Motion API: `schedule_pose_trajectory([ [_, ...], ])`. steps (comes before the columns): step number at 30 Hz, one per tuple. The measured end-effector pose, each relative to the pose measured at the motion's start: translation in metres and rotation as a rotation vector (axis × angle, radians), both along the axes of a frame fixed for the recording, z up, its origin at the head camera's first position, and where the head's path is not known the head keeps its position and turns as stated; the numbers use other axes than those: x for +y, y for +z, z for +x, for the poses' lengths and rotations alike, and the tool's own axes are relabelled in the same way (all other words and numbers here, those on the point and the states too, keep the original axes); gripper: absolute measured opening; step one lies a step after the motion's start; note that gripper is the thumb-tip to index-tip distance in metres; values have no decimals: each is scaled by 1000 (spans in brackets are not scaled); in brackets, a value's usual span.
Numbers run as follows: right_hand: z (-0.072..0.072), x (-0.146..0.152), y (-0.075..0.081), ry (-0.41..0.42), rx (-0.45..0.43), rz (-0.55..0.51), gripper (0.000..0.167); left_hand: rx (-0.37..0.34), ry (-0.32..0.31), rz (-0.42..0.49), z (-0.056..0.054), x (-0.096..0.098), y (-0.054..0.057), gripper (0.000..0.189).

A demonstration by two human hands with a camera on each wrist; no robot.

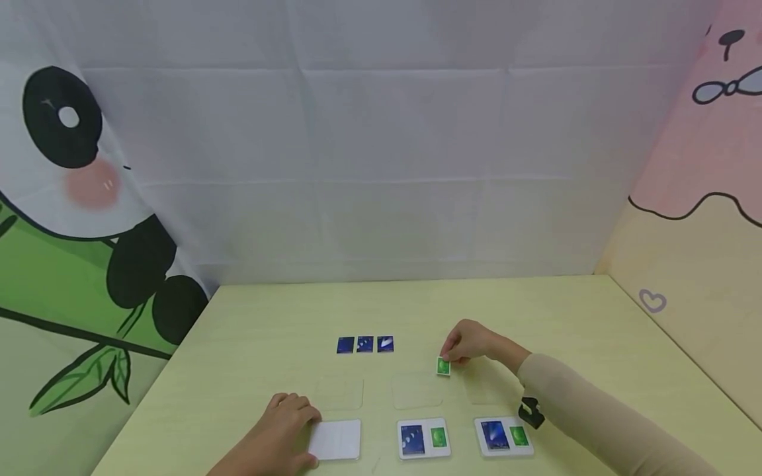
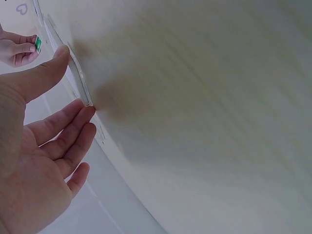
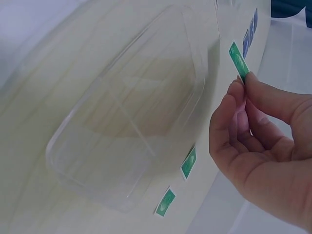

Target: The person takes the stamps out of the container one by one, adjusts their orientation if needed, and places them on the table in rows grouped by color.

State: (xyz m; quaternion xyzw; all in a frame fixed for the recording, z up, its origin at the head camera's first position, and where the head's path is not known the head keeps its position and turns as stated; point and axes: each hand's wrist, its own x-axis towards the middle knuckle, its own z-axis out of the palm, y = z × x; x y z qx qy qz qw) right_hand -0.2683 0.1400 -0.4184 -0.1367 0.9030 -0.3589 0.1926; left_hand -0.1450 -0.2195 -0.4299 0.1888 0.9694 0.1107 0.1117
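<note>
My left hand holds the left edge of a white tray, thumb at the near corner and fingers at the far one. In the left wrist view, the thumb and fingertips touch the tray's rim. Above the table, my right hand pinches a small green card between thumb and fingers. That card stands out from the fingertips in the right wrist view. Two more green cards lie below this hand, beside a clear plastic lid.
Two white trays to the right each hold a blue card and a green card. Three blue cards lie in a row farther back. Clear lids sit behind the trays. A white cloth hangs behind the table.
</note>
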Motion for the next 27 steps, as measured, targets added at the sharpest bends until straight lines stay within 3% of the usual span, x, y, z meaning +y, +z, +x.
schedule_pose_trajectory([
  [15, -2, -1, 4, -4, 2, 4, 6, -20, 9, 7, -2, -1, -2, 54],
  [27, -5, 2, 0, -11, 6, 0, 6, -52, 50, 14, -2, 1, -2, 54],
])
